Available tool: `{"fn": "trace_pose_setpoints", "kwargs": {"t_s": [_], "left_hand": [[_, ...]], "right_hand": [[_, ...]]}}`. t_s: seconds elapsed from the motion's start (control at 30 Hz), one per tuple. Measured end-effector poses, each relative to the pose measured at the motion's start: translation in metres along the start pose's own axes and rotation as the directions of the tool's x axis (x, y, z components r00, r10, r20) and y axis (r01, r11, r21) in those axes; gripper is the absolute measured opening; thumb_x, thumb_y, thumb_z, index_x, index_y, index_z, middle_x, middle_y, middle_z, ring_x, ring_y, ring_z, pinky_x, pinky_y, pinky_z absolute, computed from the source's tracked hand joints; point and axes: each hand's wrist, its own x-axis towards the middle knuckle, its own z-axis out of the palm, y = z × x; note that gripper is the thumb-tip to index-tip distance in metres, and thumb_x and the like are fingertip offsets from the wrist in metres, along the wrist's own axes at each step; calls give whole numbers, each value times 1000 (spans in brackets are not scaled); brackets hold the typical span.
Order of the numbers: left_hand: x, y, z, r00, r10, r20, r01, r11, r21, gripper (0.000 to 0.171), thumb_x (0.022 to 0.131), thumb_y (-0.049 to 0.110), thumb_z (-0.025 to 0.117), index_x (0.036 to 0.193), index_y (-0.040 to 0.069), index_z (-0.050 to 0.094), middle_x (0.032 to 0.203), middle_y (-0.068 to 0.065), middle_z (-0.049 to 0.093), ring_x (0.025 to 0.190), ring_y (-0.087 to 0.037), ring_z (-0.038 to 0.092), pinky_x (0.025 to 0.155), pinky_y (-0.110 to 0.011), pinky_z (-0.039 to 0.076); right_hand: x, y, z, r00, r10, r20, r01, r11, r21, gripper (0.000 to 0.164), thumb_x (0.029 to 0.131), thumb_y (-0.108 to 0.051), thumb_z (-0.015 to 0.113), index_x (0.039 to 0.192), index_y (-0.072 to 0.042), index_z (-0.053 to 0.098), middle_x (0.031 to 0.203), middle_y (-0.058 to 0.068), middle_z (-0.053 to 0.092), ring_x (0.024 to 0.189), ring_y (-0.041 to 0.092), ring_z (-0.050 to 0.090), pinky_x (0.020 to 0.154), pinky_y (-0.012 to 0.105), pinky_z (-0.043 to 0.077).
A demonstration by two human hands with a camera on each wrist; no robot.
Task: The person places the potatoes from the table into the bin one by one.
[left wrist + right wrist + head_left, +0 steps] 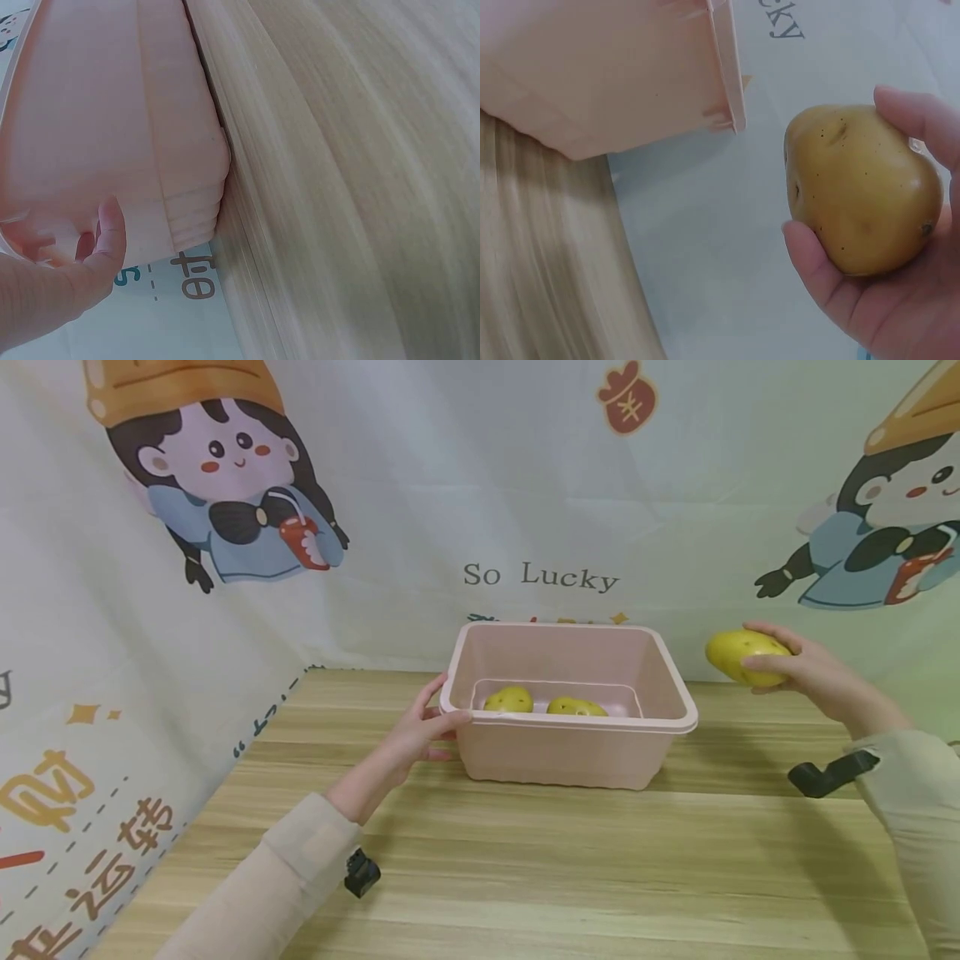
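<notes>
A pink plastic bin [570, 752] stands on the wooden table. Two yellow potatoes lie inside it, one potato [510, 699] at the left and another potato [576, 707] near the middle, both partly hidden by the front rim. My left hand [408, 735] grips the bin's left end, thumb over the rim and fingers along the side wall; the left wrist view shows the hand [82, 270] at the bin's corner. Raised to the right of the bin, my right hand [813, 672] holds a third potato [862, 191] between thumb and fingers, above rim height.
The wooden table [480, 868] runs up to a printed cloth [405, 485] hanging behind the bin and along the left side. A black wrist mount [832, 774] juts out below the right forearm, and another black mount [362, 872] sits at the left cuff.
</notes>
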Motion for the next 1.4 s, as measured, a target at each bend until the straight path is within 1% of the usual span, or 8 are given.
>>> {"fn": "trace_pose_setpoints", "kwargs": {"t_s": [0.17, 0.33, 0.6, 0.7, 0.87, 1.2, 1.4], "left_hand": [[0, 0, 0, 1000, 3, 1, -3, 1000, 3, 76, 87, 26, 59, 147, 30, 12, 133, -18, 43, 115, -35, 50, 87, -47, 47], [0, 0, -1, 1000, 4, -4, -4, 1000, 6, 76, 87, 26, 59, 147, 30, 12, 131, -18, 44, 113, -34, 50, 85, -46, 48], [0, 0, -1, 1000, 4, -3, -4, 1000, 8, 76, 87, 26, 59, 147, 30, 12, 131, -18, 43, 114, -34, 50, 86, -45, 48], [-1, 1, -2, 1000, 2, -4, -2, 1000, 8, 76, 88, 26, 59, 147, 30, 11, 131, -17, 43, 114, -34, 50, 85, -44, 49], [-1, 1, -1, 1000, 3, -4, -3, 1000, 8, 76, 88, 26, 59, 147, 30, 12, 131, -18, 43, 114, -34, 50, 86, -46, 48], [-1, 1, -1, 1000, 1, -4, -1, 1000, -3, 76, 87, 25, 59, 147, 30, 12, 132, -18, 43, 114, -34, 50, 87, -48, 47], [0, 1, 0, 1000, -1, -3, 1, 1000, -11, 75, 87, 25, 60, 146, 31, 13, 132, -17, 43, 113, -33, 51, 87, -48, 46]], "right_hand": [[3, -7, 3, 1000, 20, -7, -20, 1000, 0, 64, 94, -23, 48, 146, -7, 15, 113, -8, 38, 86, 2, 54, 73, 23, 52], [9, -14, 4, 1000, 8, 6, -8, 1000, -18, 64, 94, -23, 49, 146, -7, 14, 114, -7, 38, 87, 2, 52, 73, 23, 52], [17, -27, 8, 1000, 3, 14, -3, 1000, -21, 65, 94, -23, 49, 146, -6, 13, 117, 0, 37, 85, 3, 54, 73, 24, 52], [20, -32, 10, 1000, -4, 17, 4, 1000, -27, 65, 94, -24, 49, 146, -7, 15, 118, 0, 37, 86, 3, 55, 74, 23, 52], [27, -38, 15, 999, -9, 37, 11, 999, -39, 65, 94, -25, 50, 146, -8, 15, 122, 3, 36, 87, 3, 54, 75, 24, 52], [46, -54, 25, 998, -8, 65, 8, 1000, 3, 68, 93, -26, 52, 147, -10, 14, 129, 6, 33, 90, 1, 52, 76, 25, 52], [51, -61, 28, 997, -4, 81, 1, 999, 36, 67, 93, -25, 51, 147, -11, 14, 130, 7, 31, 91, 3, 53, 76, 25, 51]]}}
